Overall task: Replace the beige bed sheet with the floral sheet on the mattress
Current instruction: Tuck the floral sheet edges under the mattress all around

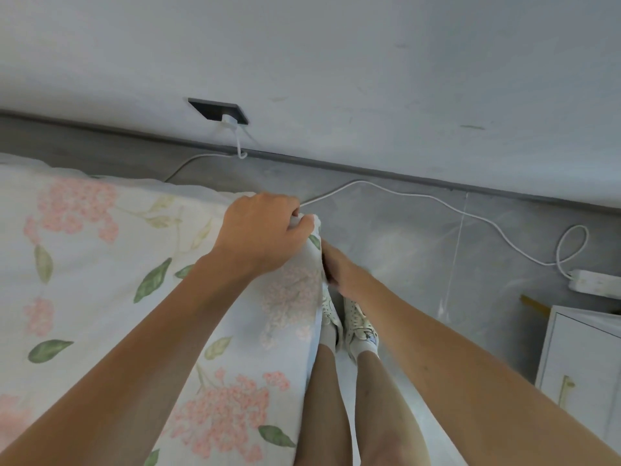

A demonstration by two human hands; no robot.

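Fitting the floral sheet (100, 264) at the far right corner: left hand (262, 230) grips it; right hand (339, 274) fingers hidden, grip unclear. Next, tuck the corner under.

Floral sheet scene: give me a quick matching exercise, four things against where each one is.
Things:
1. floral sheet
2. white cable
3. power strip
4. left hand

Places:
A. floor by the white cabinet
B. spread over the bed
C. gripping the sheet's corner
D. trailing across the grey floor

Pairs: 1-B, 2-D, 3-A, 4-C
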